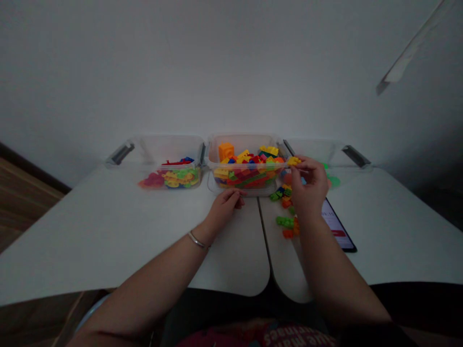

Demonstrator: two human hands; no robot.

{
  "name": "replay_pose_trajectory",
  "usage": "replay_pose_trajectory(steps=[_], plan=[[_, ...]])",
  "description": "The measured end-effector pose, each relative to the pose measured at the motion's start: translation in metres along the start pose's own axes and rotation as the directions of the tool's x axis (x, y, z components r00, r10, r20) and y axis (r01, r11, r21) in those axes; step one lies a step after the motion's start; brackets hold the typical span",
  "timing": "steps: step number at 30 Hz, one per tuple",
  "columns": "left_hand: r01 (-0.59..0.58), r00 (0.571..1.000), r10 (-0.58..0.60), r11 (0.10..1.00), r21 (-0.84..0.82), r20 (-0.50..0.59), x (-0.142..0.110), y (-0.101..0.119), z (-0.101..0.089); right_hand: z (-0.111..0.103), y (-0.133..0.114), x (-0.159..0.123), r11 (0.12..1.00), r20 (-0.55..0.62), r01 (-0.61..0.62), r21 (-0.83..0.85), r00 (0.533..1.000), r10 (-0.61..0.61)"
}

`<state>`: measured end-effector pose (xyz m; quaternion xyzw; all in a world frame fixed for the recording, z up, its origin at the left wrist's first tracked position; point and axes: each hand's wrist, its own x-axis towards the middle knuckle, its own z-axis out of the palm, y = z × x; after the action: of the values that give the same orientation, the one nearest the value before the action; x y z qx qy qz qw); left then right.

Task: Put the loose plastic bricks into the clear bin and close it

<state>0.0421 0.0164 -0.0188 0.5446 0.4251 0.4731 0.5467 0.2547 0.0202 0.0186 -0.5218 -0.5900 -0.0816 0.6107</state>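
Between the thumb and fingers of my right hand (310,185) is a yellow toy brick (293,161), raised beside the right rim of the middle clear plastic box (249,192). That box holds a heap of mixed toy bricks (249,176), with a large orange block (226,151) at its back left. My left hand (226,207) rests at the front of the same box, its fingers curled near the bottom edge; whether anything is in them is hidden. Loose bricks (285,221), green, orange and yellow, lie on the table under and left of my right forearm.
A left clear box (170,139) contains yellow, green, red and blue pieces. Another clear box (347,144) stands at the right with green and other pieces, partly behind my hand. A phone (340,229) lies by my right forearm. A seam (264,231) divides the white tables.
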Motion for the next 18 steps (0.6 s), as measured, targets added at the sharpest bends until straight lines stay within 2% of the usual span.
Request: replay_pose_trajectory(steps=[2,5,8,12,18], plan=[[-0.004,1.000,0.004,1.000,-0.004,0.005,0.000,0.000,0.000,0.004,0.002,0.005,1.000,-0.011,0.004,-0.002,1.000,-0.004],[-0.005,1.000,0.005,1.000,-0.008,0.006,-0.001,0.001,0.000,0.007,0.002,0.012,0.996,0.030,0.081,-0.038,0.996,-0.080],[-0.003,1.000,0.003,1.000,-0.011,0.007,-0.001,0.001,0.000,0.008,-0.001,0.015,0.983,0.154,0.138,-0.121,0.981,-0.118],[-0.008,1.000,0.009,1.000,-0.024,0.017,-0.001,0.001,-0.001,0.012,-0.005,0.013,0.953,0.335,0.229,-0.199,0.930,-0.153],[-0.033,0.999,0.033,0.999,-0.017,0.021,-0.001,-0.001,-0.003,0.013,-0.012,0.008,0.903,0.424,0.325,-0.282,0.886,-0.186]])
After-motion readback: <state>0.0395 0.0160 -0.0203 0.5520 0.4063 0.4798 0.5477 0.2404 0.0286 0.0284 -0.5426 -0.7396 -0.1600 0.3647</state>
